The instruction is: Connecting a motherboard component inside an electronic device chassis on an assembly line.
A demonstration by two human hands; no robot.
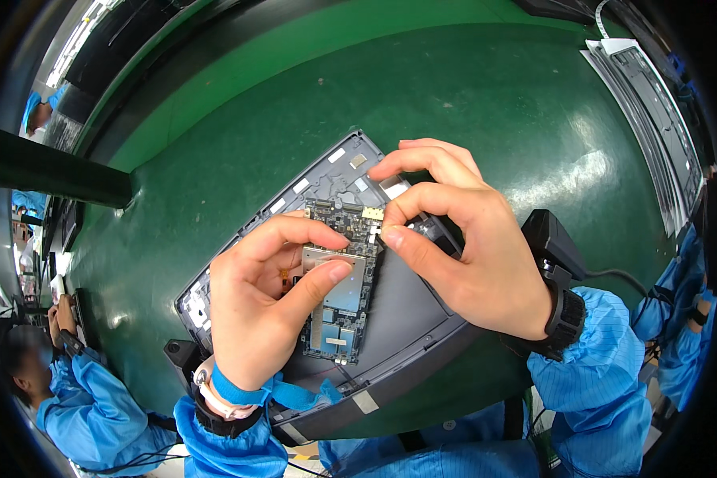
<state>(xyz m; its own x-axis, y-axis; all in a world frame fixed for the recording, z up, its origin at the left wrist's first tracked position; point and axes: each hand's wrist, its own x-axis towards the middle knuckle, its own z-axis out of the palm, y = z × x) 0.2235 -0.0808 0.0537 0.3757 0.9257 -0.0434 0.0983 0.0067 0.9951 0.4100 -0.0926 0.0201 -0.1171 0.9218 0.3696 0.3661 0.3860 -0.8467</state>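
A dark circuit board (pixel 346 299) with silver and blue-grey shield plates is tilted over an open grey device casing (pixel 406 295). My left hand (pixel 251 299) is closed on the board's left side, its thumb lying across a shield plate. At the board's upper right edge, my right hand (pixel 478 247) pinches thumb and index finger together beside a small pale connector (pixel 373 213). Whatever sits between those fingertips is too small to make out. Just behind the right index finger shows a silvery piece (pixel 393 187) in the casing.
Under the casing is a green tabletop (pixel 470 95). A stack of grey panels with white sheets (pixel 649 119) stands at the far right. Black blocks (pixel 551 239) flank the casing, one with a cable. Co-workers in blue (pixel 95 414) sit at the left and right edges.
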